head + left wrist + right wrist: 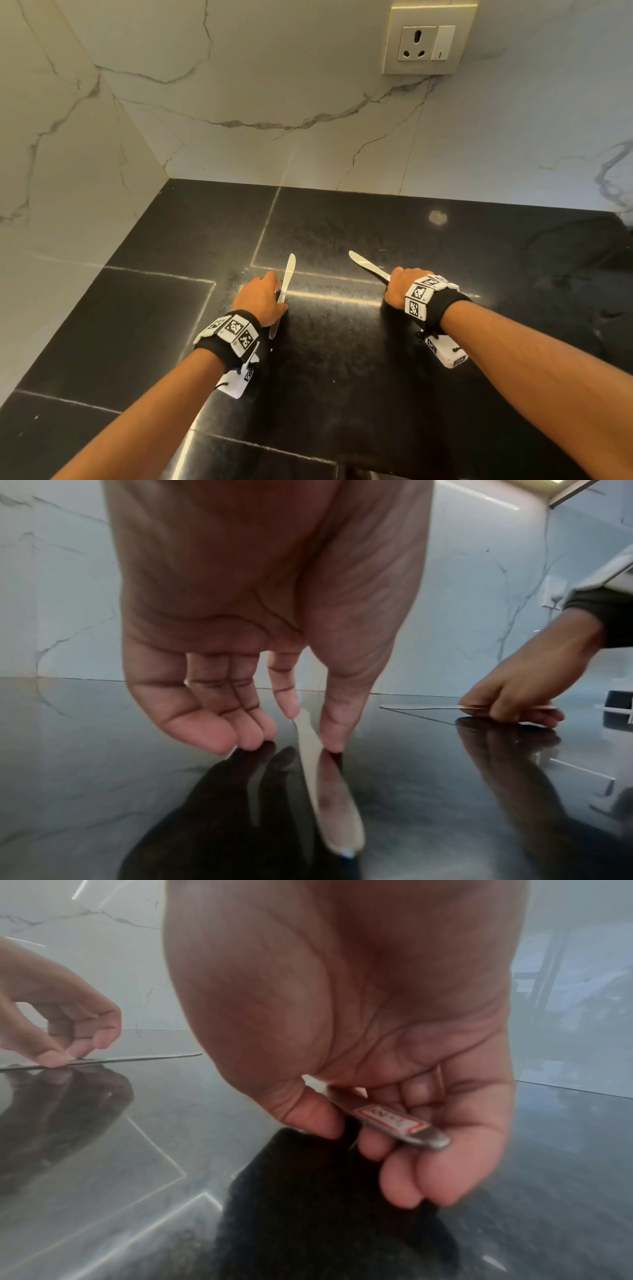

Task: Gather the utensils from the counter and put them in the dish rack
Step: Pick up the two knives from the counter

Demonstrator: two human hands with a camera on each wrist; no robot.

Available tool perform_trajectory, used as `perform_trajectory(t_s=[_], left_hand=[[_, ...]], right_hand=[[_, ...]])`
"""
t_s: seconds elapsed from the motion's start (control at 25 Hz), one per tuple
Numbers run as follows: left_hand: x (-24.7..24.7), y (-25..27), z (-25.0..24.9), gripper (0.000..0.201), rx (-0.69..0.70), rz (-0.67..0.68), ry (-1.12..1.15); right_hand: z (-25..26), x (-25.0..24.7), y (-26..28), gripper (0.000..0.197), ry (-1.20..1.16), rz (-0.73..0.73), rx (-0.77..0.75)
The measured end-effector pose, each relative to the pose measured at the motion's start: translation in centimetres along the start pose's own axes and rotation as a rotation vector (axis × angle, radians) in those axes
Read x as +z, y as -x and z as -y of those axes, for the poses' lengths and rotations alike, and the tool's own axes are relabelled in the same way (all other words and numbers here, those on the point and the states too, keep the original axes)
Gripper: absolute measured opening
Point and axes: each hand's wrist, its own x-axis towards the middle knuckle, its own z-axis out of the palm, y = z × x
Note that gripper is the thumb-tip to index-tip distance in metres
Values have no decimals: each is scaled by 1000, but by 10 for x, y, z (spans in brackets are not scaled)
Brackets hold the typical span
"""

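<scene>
1. Black stone counter (342, 359) tucked into a corner, with white marble-look walls (239, 85) on two sides and a wall socket (428, 42) up on the back one. The counter is shiny enough that both hands reflect in it.
2. Left hand (262, 298) is down on the counter, pinching the left knife (286, 281) around its middle between thumb and index finger. The other fingers hang loosely curled beside it, tips touching the stone. That knife lies on the counter, blade pointing away toward the back wall.
3. Right hand (404, 287) is curled around the handle of the right knife (368, 265), thumb on one side and fingers under. From the right wrist view the handle end sticks out past the fingers, with a little red-and-white sticker (388, 1119) on it.
4. That second blade angles away and to the left, low over the counter; can't tell whether its tip touches.
5. The two knives are near each other but apart, one per hand. Both wrists wear black bands (442, 306) with checkered tags.
</scene>
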Motion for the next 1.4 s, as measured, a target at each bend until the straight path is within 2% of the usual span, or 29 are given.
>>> perform_trajectory(t_s=[0.16, 0.4, 0.8, 0.92, 1.12, 1.2, 1.24, 1.32, 1.4], left_hand=[[15, 25, -13, 24, -54, -20, 0], [16, 27, -22, 26, -146, -21, 58], [21, 28, -27, 33, -91, 71, 42], [19, 27, -27, 37, -73, 52, 11], [13, 30, -21, 31, -62, 76, -42], [11, 30, -21, 25, -67, 120, 68], [11, 31, -23, 22, -72, 148, 201], [12, 40, -37, 21, -94, 202, 571], [15, 55, -62, 26, -117, 255, 905]], right_hand=[[-2, 5, 1, 27, -21, -14, -2], [-7, 9, 5, 28, -45, 0, -26], [-13, 14, 14, 25, -62, -34, -77], [-14, 14, 14, 27, -70, -32, -83], [-14, 13, 17, 24, -101, -22, -88], [-15, 10, 14, 25, -112, 8, -80], [-18, 7, 11, 28, -116, 35, -79], [-27, 0, 6, 31, -149, 117, -98], [-40, -4, 10, 21, -357, 173, -118]])
